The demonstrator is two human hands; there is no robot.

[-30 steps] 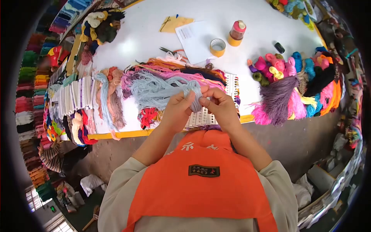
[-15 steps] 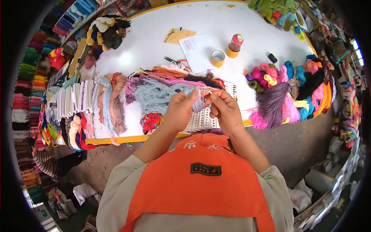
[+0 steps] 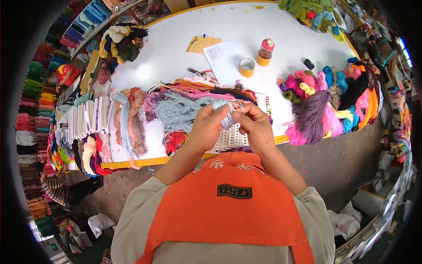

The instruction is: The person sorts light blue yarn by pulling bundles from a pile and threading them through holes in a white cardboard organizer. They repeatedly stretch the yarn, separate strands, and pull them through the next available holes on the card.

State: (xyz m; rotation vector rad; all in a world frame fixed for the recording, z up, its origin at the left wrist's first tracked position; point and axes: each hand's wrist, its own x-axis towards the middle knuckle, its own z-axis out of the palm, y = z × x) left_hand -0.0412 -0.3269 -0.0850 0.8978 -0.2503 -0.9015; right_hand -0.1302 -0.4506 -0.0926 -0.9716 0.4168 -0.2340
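A small wound bundle of pale grey-blue yarn [image 3: 227, 121] is gripped in my left hand [image 3: 208, 126], its thumb pressed along the wraps. My right hand [image 3: 256, 126] is closed at the bundle's right side, thumb and fingers pinching a strand near its upper end. Thin pale loops show between the two hands. Just beyond them lies a loose heap of light blue yarn [image 3: 176, 110], with pink and orange skeins [image 3: 193, 83] behind it. White cards with punched holes [image 3: 231, 137] lie under my hands at the table's near edge.
The white table [image 3: 176, 42] also bears scissors [image 3: 195, 70], a paper sheet [image 3: 220, 61], a tape roll [image 3: 246, 67] and a bottle [image 3: 265, 52]. Coloured skeins [image 3: 313, 114] hang over the right edge. White cards [image 3: 90, 114] stand at left. Two people are at far left.
My right hand has moved in closer to the bundle, its fingers now curled over the upper end. The left hand keeps its hold. The view has shifted slightly.
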